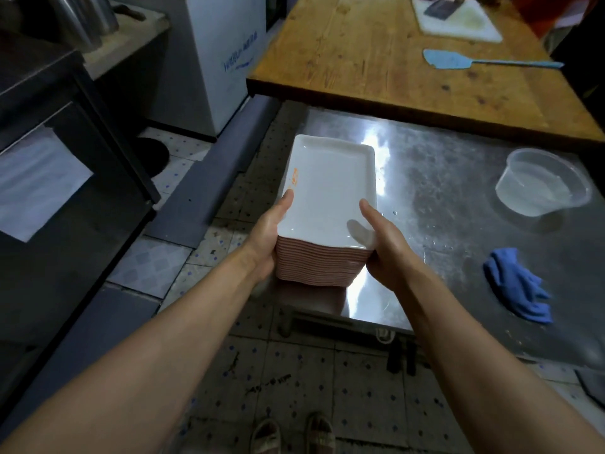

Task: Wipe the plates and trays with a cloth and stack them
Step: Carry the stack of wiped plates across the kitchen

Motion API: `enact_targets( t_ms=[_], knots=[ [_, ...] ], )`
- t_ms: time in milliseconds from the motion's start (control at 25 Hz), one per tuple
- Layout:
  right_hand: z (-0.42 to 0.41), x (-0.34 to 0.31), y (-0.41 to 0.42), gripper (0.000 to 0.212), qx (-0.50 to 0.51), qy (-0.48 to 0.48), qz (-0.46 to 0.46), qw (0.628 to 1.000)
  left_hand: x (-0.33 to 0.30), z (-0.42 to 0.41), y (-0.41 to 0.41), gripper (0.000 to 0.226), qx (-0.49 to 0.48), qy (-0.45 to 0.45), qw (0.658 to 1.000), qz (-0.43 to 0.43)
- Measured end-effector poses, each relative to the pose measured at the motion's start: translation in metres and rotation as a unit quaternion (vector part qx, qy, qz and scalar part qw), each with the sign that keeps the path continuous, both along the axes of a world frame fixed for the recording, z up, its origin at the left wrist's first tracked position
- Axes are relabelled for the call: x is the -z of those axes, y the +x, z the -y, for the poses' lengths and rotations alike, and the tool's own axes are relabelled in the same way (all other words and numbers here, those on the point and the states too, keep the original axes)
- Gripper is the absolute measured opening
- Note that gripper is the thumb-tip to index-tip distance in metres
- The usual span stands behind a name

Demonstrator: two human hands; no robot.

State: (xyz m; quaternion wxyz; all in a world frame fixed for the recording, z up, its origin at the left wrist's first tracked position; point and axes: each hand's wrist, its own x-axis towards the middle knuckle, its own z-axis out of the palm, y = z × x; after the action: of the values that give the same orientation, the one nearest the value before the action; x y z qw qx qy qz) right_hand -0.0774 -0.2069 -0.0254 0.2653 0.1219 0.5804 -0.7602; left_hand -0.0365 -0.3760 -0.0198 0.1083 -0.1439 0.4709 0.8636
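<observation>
A tall stack of white rectangular trays (330, 188) with pinkish undersides stands at the left front corner of the steel table (451, 224). The top tray carries small orange lettering along its left edge. My left hand (270, 234) grips the stack's left side, thumb lying along the top rim. My right hand (383, 244) grips the right side, thumb on the top tray's rim. Whether the stack rests on the table or is lifted off it I cannot tell. A crumpled blue cloth (517, 285) lies on the table to the right, apart from both hands.
A clear plastic tub (543, 185) holding water sits at the table's right. Behind is a wooden table (376, 60) with a blue spatula (458, 60) and a white cutting board (458, 18). A dark cabinet (65, 191) stands left; tiled floor lies below.
</observation>
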Motion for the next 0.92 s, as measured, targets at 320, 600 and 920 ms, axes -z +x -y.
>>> enact_targets(
  t_ms=[320,600,920],
  knots=[
    [0.002,-0.004,-0.001,0.067,0.000,0.006,0.016,1.000,0.002,0.002,-0.001,0.035,-0.012,-0.015,1.000,0.006],
    [0.004,-0.021,0.009,0.037,0.000,0.045,0.012,0.999,-0.014,0.003,0.008,0.034,-0.007,-0.008,1.000,0.029],
    [0.009,-0.026,0.045,0.007,0.036,0.042,0.018,0.998,-0.025,0.011,0.041,0.033,0.021,-0.022,0.999,0.034]
  ],
)
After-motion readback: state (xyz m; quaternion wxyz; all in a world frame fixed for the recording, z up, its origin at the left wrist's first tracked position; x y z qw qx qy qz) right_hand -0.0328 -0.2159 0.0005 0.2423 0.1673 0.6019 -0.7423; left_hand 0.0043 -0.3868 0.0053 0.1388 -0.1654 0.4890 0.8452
